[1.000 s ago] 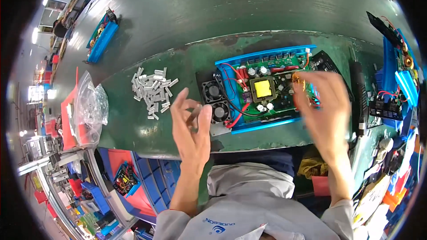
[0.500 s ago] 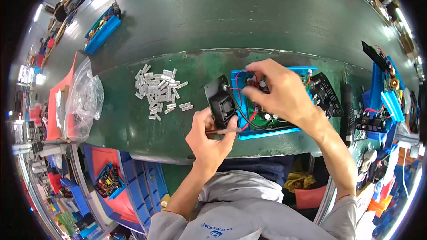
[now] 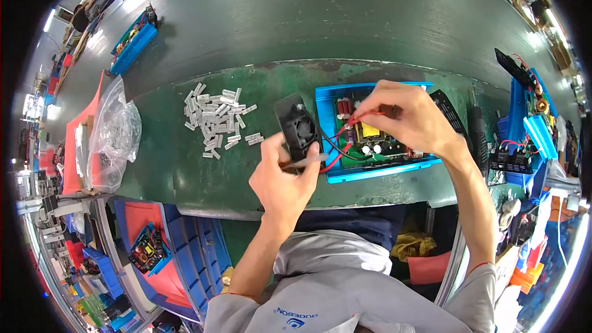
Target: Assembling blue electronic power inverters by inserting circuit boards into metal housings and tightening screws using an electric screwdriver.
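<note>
The person's left hand [image 3: 277, 176] is clamping a dark, flat end panel with black round-bladed fans [image 3: 302, 129], the thumb pressing near its lower right corner while the other fingers are curling around its lower left edge, partly hidden. This panel is tilting up above the dark green worktop [image 3: 246, 182], just left of an open, bright blue metal housing [image 3: 382, 172], and black and red leads are running from it toward the housing. The right hand [image 3: 410, 117] is hovering over the housing, thumb and fingertips closing together on thin red insulated wires [image 3: 368, 114]. Inside the housing a green circuit board is lying, bearing a yellow-topped square transformer [image 3: 370, 130] that the right hand is partly covering. A black slotted end panel [image 3: 453, 114] is resting at the housing's right end, and a long black cylindrical tool [image 3: 479, 139] is lying beyond it. Left of the fans, small silvery metal pieces [image 3: 216, 117] are lying in a loose heap, and farther left a crumpled clear plastic bag [image 3: 117, 132] is resting beside a red sheet [image 3: 77, 148]. Other blue open units are standing at the upper left [image 3: 135, 49] and the far right [image 3: 518, 111].
</note>
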`<state>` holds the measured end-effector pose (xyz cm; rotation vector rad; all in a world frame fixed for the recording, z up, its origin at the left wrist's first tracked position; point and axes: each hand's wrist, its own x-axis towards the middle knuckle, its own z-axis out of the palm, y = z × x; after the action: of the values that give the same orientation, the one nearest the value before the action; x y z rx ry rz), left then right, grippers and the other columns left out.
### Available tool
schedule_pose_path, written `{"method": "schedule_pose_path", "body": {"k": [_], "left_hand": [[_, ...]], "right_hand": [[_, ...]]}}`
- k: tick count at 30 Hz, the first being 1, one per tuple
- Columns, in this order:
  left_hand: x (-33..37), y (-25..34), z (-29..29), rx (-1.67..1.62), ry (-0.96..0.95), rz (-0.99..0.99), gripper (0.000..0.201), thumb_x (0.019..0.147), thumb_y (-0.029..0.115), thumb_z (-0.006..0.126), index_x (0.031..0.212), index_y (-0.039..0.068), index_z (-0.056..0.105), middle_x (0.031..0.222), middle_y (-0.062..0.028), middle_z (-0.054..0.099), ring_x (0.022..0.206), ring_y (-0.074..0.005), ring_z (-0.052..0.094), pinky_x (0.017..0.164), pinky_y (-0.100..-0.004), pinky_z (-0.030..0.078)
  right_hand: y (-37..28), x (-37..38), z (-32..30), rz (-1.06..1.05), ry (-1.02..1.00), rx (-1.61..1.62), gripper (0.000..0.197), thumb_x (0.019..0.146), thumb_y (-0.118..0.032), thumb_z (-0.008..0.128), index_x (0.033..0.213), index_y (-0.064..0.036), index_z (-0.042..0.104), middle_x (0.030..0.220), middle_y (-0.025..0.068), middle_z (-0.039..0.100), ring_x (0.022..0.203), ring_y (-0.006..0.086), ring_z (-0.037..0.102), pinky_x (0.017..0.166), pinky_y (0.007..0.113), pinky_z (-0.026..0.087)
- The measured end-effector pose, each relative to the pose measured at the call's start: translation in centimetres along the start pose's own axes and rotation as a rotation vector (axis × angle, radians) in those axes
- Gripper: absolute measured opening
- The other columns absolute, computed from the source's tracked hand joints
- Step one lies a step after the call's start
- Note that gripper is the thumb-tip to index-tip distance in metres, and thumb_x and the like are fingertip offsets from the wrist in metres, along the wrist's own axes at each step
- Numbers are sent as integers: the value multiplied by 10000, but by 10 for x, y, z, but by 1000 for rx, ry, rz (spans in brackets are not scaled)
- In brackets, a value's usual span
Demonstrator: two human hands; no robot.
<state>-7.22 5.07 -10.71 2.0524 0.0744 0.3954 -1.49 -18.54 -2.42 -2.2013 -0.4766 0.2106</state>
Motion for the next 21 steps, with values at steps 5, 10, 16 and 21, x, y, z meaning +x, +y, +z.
{"method": "schedule_pose_path", "body": {"k": [5, 10, 16, 21], "left_hand": [[30, 27, -1, 409, -258, -65, 351, 763, 270, 781, 1003, 93, 598, 680, -80, 648, 638, -320, 666, 627, -412, 512], [39, 16, -9, 383, -285, 38, 406, 785, 284, 784, 1085, 70, 614, 714, -101, 690, 636, -314, 677, 623, -399, 521], [41, -25, -73, 45, -104, -113, 144, 926, 140, 739, 947, 7, 686, 672, 24, 550, 623, -36, 455, 590, -223, 404], [40, -67, -129, 255, 56, -100, 95, 963, 86, 675, 936, -4, 685, 648, -11, 495, 576, -73, 384, 542, -277, 359]], "right_hand": [[13, -39, 3, -180, 128, -75, 160, 798, 27, 761, 950, -11, 733, 1087, 123, 625, 885, 226, 660, 778, 323, 527], [7, -65, 21, -151, 380, -201, 270, 781, 40, 761, 1039, -22, 709, 1126, 141, 647, 997, 261, 666, 832, 342, 538], [0, -118, 42, -59, 422, -399, 374, 689, -15, 811, 1047, -42, 706, 1076, 118, 648, 1005, 321, 600, 900, 430, 472], [19, -105, 63, -163, 412, -523, 317, 700, -5, 803, 999, -76, 726, 950, 61, 613, 940, 289, 575, 867, 434, 447]]}}
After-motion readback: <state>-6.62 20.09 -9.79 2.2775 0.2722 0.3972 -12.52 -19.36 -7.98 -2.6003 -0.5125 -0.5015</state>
